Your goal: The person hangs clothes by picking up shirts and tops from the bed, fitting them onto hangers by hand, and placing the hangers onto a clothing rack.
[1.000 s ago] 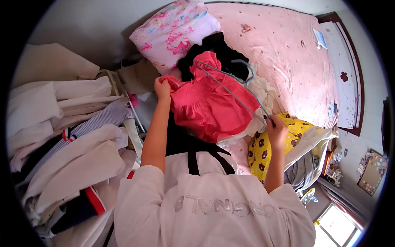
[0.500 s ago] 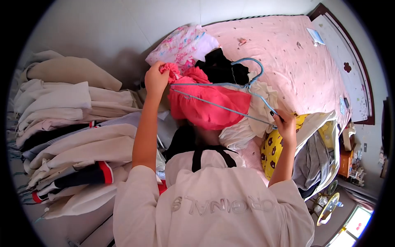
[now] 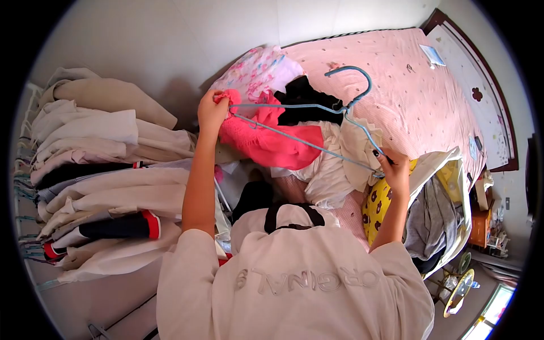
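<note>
Pinched in my left hand [image 3: 213, 110] is the gathered edge of a pink-red garment [image 3: 272, 144], which hangs down to the right. One end of a blue-grey wire hanger [image 3: 294, 106] meets the garment at my left fingers. My right hand [image 3: 394, 169] is closed on the hanger's other end, and its hook [image 3: 362, 79] points up and away. Beneath lie a black garment [image 3: 306, 99] and cream-white clothes [image 3: 331, 184] on the pink bed [image 3: 391, 73].
Many clothes [image 3: 113, 147] hang on a rack at the left. A floral pillow [image 3: 258, 71] lies at the bed's far left. On the right stand a yellow bear-patterned cloth [image 3: 375, 207] and an open bag [image 3: 462, 209] holding grey clothes [image 3: 433, 218].
The pink-red garment has shifted left, with its edge now at the hanger's left end. The hanger has turned, its hook swinging up. The view has also shifted, showing more of the rack.
</note>
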### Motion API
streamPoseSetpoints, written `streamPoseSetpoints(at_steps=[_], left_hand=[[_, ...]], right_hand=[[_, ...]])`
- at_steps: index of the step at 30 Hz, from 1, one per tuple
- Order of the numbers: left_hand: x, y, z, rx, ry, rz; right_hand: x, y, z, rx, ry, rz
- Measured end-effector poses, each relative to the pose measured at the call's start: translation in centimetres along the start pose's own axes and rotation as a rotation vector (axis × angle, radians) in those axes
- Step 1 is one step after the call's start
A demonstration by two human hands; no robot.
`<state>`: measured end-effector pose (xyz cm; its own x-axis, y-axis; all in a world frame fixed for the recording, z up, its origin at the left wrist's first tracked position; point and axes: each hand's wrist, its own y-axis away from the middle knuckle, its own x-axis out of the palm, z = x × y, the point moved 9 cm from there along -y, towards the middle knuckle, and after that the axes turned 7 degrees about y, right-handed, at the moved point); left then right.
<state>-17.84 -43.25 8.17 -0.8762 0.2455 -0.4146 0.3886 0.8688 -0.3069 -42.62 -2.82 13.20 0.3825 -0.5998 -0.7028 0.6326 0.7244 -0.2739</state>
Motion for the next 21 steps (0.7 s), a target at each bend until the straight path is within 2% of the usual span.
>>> streamPoseSetpoints(at_steps=[3, 7, 10, 13, 15, 19, 21], left_hand=[[-0.9, 1.3, -4.1, 0.012, -0.141, -0.022], [-1.9, 2.0, -6.1, 0.061, -0.233, -0.050], [-1.7, 3.0, -8.2, 0.038, -0.244, 0.040], [-2.3, 3.9, -10.4, 0.241, -0.237, 0.020], [-3.7, 4.5, -11.7, 0.247, -0.275, -0.007], [-6.6, 4.4, -12.1, 0.318, -0.377, -0.104], [-7.1, 4.2, -10.5, 0.243, -0.364, -0.080]], right_hand=[[1.4, -0.1, 1.2, 0.017, -0.044, 0.016], [3.7, 0.0, 1.8, -0.014, -0.105, 0.065], [5.7, -0.2, 3.1, -0.054, -0.150, 0.114], [7.6, -0.7, 3.0, 0.005, -0.219, 0.162], [8.3, -0.9, 2.2, 0.054, -0.299, 0.197], [9.4, -0.5, -1.0, 0.085, -0.452, 0.204], [9.6, -0.4, -1.4, 0.063, -0.472, 0.215]])
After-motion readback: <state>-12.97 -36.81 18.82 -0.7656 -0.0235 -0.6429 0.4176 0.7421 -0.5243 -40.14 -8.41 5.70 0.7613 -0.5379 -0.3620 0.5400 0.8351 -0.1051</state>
